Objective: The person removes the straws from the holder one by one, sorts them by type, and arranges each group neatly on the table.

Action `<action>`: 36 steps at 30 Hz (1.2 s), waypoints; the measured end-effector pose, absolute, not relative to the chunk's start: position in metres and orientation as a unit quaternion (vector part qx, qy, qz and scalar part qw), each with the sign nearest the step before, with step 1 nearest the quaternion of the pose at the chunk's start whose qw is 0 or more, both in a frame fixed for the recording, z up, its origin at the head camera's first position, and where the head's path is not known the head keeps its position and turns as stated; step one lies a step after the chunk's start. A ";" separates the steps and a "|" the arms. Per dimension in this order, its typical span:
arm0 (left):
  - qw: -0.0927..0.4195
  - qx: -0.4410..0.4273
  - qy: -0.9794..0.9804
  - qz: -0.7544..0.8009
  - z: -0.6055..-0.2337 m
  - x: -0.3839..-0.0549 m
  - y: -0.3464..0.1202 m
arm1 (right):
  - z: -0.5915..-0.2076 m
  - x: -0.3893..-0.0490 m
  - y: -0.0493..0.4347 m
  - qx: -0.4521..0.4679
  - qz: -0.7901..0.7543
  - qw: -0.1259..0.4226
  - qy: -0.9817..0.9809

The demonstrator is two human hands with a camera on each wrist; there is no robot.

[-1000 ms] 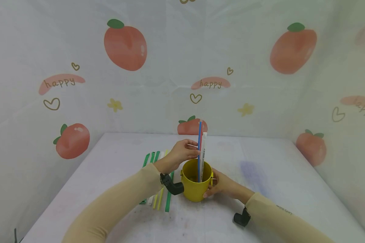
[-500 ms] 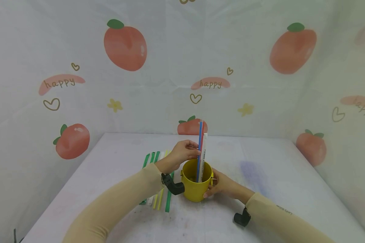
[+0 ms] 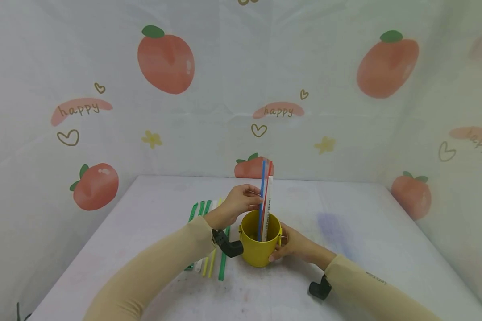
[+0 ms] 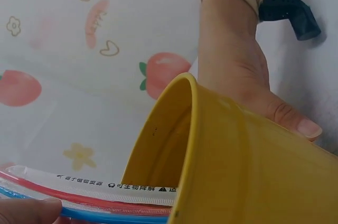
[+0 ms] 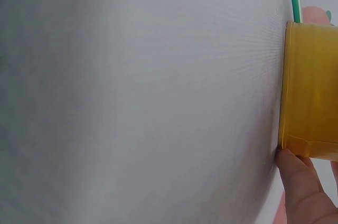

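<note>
The yellow bucket stands upright on the table. My right hand grips its right side, thumb near the front and fingers behind. Leaning in the bucket are a blue straw, a red straw and a straw in white printed paper. My left hand is above the rim and pinches the blue straw. The left wrist view shows that thumb against the blue straw, with the red and printed ones alongside. In the right wrist view, right-hand fingers press at the bucket's base.
Left of the bucket lies a row of several straws: green ones, yellow ones and a white one, partly hidden under my left forearm. A white cloth wall with printed fruit rises behind the table.
The tops of the straws have spread, with the red one now standing apart to the right of the blue. My left hand has shifted slightly; the right hand and bucket stay put.
</note>
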State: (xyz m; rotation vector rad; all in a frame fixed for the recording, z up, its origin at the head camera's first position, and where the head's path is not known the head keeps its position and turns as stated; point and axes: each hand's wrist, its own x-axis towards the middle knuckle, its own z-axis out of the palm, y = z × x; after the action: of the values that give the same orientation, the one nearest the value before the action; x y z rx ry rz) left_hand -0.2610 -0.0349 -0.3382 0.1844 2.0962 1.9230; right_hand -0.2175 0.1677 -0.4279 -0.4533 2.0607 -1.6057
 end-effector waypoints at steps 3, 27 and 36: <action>0.138 0.063 0.725 0.672 -0.338 -0.262 -0.036 | -0.428 -0.217 0.167 -0.165 -0.588 0.240 0.755; 0.140 0.056 0.710 0.688 -0.333 -0.257 -0.049 | -0.428 -0.217 0.166 -0.158 -0.576 0.237 0.766; 0.097 0.065 0.717 0.687 -0.332 -0.257 -0.056 | -0.427 -0.217 0.167 -0.163 -0.578 0.236 0.764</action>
State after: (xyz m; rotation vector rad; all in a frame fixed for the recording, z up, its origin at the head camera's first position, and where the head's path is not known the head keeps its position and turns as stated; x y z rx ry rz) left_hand -0.2570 -0.0560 -0.3318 0.1937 2.1240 2.0329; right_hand -0.2173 0.1665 -0.4271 -0.4461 2.0956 -1.5856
